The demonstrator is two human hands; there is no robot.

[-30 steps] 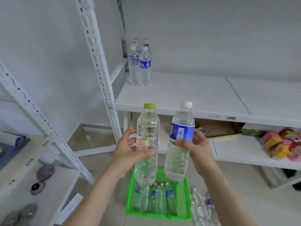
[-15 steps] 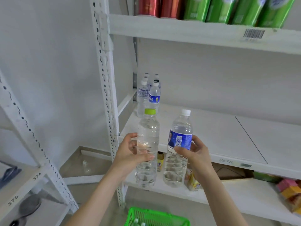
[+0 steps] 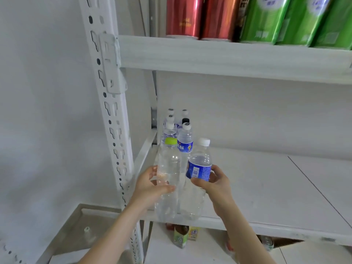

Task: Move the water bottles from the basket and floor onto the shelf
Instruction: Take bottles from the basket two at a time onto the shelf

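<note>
Left hand (image 3: 152, 187) grasps green-capped bottle (image 3: 168, 180), right hand (image 3: 213, 184) grasps blue-labelled bottle (image 3: 199, 168); both upright, shelf (image 3: 266, 187) directly beyond, mid-frame.

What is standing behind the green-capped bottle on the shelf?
Behind the green-capped bottle, held in the left hand, a cluster of water bottles stands at the shelf's back left corner. Their caps and shoulders show; the held bottles cover their lower parts.

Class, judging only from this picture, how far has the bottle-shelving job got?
Done: a cluster of water bottles already stands at the shelf's back-left corner. In hand: the left hand holds a green-capped bottle, the right hand a blue-labelled bottle, both at the shelf's front edge. Left: setting these down; basket and floor aren't visible.
</note>
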